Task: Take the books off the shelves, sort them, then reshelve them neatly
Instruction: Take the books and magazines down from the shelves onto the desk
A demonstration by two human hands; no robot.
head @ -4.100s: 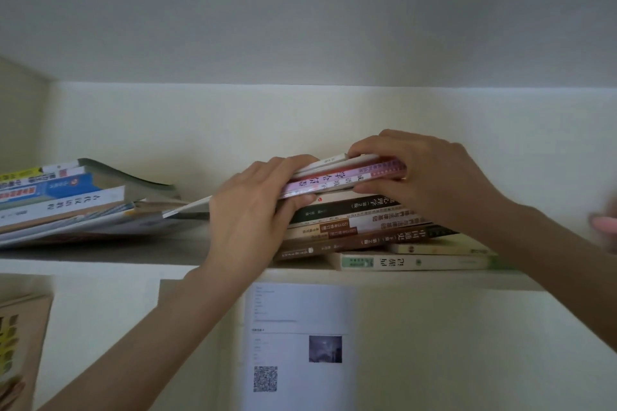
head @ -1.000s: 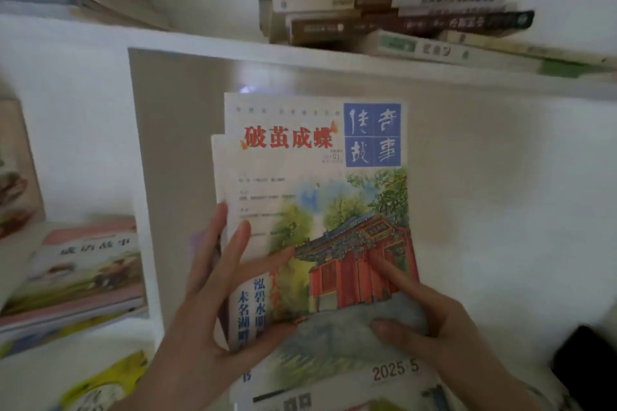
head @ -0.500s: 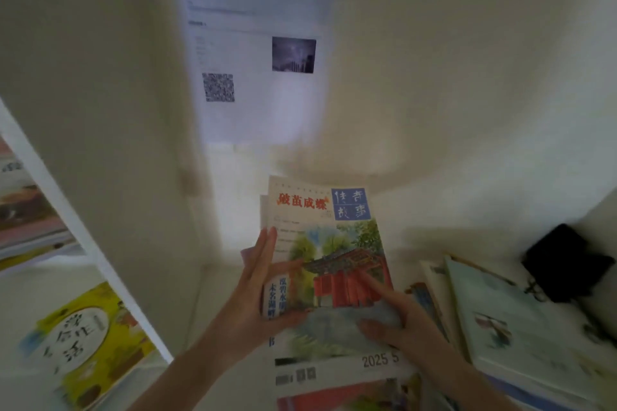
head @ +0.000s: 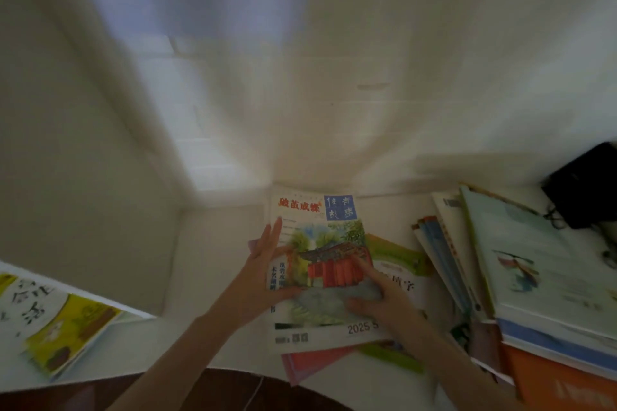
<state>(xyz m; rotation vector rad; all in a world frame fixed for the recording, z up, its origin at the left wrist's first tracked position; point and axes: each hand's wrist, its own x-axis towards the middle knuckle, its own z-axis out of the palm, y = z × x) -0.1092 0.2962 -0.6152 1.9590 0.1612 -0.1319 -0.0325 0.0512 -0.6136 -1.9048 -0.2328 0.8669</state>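
This is a book corner set into white built-in shelving; whether it belongs to a home study or a small reading room cannot be told. Plain white panels (head: 367, 77) rise beyond the left hand (head: 262, 272). A slanting pile of books (head: 521, 270) lies right of the right hand (head: 380, 299). A yellow picture book (head: 63, 327) sits in the compartment left of the left hand, and a magazine (head: 320, 237) lies between the 2 hands.

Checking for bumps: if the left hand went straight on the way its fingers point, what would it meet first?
Likely the white wall: the left hand points along the left edge of the magazine; nothing shows in that line. Depth unclear.
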